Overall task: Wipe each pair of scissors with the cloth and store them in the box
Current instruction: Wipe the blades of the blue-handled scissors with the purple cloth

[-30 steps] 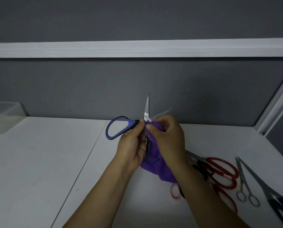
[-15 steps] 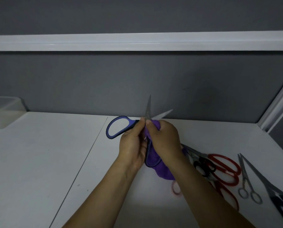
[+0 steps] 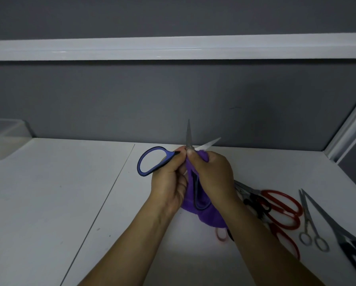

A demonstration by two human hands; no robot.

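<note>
My left hand (image 3: 169, 180) grips the blue-and-black handled scissors (image 3: 152, 161) near the pivot, above the table. The blades stand apart, one pointing up, the other slanting right. My right hand (image 3: 213, 174) pinches the purple cloth (image 3: 206, 215) against the base of the blades; the rest of the cloth hangs below both hands. One handle loop sticks out to the left, the other lies against the cloth. A translucent box (image 3: 3, 139) sits at the far left edge of the table.
On the white table (image 3: 59, 203) to the right lie red-handled scissors (image 3: 282, 205), small all-metal scissors (image 3: 309, 223) and long dark-handled scissors (image 3: 342, 234). A pink loop (image 3: 221, 234) shows under my right forearm. A grey partition wall stands behind.
The hands and scissors stay at about the same place; the right hand's cloth has slid slightly down toward the base of the blades. The view has shifted a little.
</note>
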